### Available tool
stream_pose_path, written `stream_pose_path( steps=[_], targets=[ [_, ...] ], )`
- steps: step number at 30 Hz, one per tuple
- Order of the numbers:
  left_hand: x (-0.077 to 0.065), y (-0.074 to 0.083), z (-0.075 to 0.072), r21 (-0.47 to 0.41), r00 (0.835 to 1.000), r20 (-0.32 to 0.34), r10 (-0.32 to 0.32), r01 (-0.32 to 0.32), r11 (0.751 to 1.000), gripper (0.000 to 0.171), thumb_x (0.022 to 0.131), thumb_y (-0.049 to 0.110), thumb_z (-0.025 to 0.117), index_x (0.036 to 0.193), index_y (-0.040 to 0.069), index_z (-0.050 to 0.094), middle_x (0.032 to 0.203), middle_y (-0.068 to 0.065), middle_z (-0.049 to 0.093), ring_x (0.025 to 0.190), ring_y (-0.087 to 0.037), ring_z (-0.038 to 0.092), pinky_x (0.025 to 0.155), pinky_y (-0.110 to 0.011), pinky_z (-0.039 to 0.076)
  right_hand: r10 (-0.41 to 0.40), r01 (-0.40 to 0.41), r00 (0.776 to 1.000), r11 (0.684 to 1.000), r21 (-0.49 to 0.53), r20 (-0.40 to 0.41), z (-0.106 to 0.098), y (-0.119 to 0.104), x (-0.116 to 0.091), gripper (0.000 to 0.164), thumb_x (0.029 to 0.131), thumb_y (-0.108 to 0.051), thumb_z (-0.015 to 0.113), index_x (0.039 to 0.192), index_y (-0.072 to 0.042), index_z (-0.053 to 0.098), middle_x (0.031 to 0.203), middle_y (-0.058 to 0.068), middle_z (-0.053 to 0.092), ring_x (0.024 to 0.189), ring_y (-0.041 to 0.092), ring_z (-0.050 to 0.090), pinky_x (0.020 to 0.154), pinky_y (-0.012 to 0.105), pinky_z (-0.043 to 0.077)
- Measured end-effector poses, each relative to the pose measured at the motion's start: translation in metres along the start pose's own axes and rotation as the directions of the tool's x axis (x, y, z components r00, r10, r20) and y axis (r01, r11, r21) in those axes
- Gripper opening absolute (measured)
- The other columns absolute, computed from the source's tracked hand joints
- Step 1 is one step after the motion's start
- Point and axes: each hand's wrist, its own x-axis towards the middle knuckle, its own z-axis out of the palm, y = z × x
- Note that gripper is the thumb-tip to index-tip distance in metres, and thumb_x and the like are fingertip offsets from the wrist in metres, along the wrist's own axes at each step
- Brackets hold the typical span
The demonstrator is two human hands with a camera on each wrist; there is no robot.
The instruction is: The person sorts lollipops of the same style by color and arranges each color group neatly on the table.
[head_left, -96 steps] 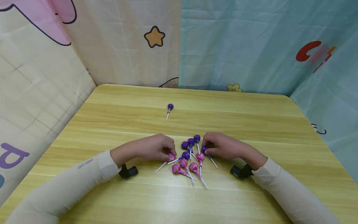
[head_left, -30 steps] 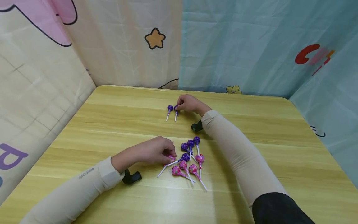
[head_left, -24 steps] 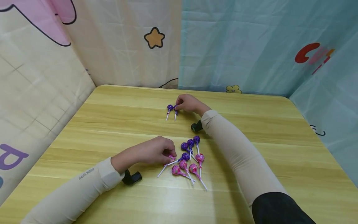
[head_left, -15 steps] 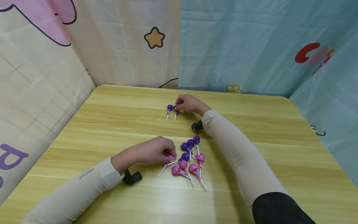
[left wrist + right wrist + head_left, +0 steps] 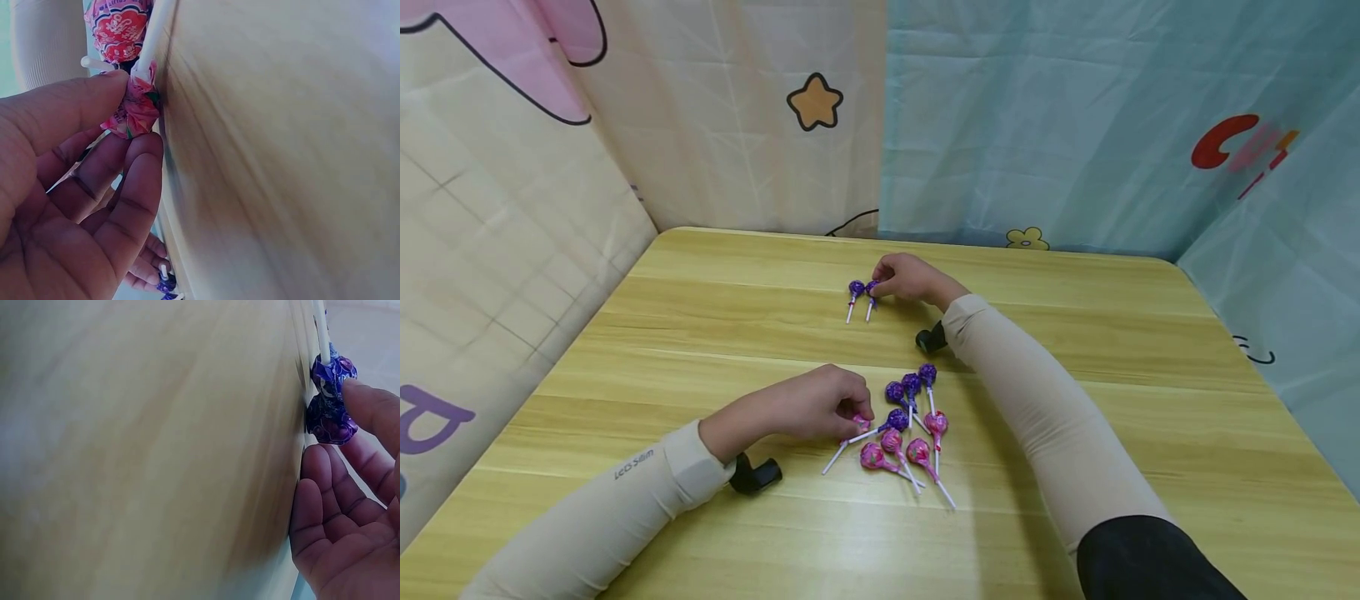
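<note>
My left hand (image 5: 808, 406) pinches a pink-wrapped lollipop (image 5: 132, 115) between thumb and fingers, at the left side of a loose group. Its white stick points toward the near left. Farther back on the table, my right hand (image 5: 912, 278) pinches the head of a purple lollipop (image 5: 872, 290). Just left of that one lies another purple lollipop (image 5: 856, 288), and both sticks point toward the near edge. In the right wrist view, the thumb rests against the purple wrapper, with the other fingers close along the tabletop.
Between the arms lie several more lollipops: purple ones (image 5: 911, 384) at the back of the group, and pink ones (image 5: 918, 452) in front, some sticks crossing. The wooden table (image 5: 737, 292) meets printed curtains (image 5: 1030, 125) behind. Black wrist cameras (image 5: 756, 475) sit under both wrists.
My right hand has carried a purple lollipop from the group's right side to the back, beside the lone purple one, and stays there. The left hand has barely moved, still pinching the pink lollipop.
</note>
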Motion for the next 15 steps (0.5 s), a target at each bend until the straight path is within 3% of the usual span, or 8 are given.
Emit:
stream_pose_path(
  steps=[15],
  targets=[
    [0.000,0.002,0.000,-0.010,1.000,0.002,-0.009,0.009,1.000,0.009,0.089,0.006,0.072,0.087,0.015,0.071,0.083,0.008,0.058,0.074,-0.008,0.053,0.066,-0.025,0.048,-0.019,0.019,1.000,0.997,0.073,-0.002,-0.006,0.007,-0.014,0.025,0.095,-0.022,0.069,0.113,-0.007,0.060,0.108,0.009,0.060,0.087,0.023,0.051,0.073,0.032,0.045]
  ],
)
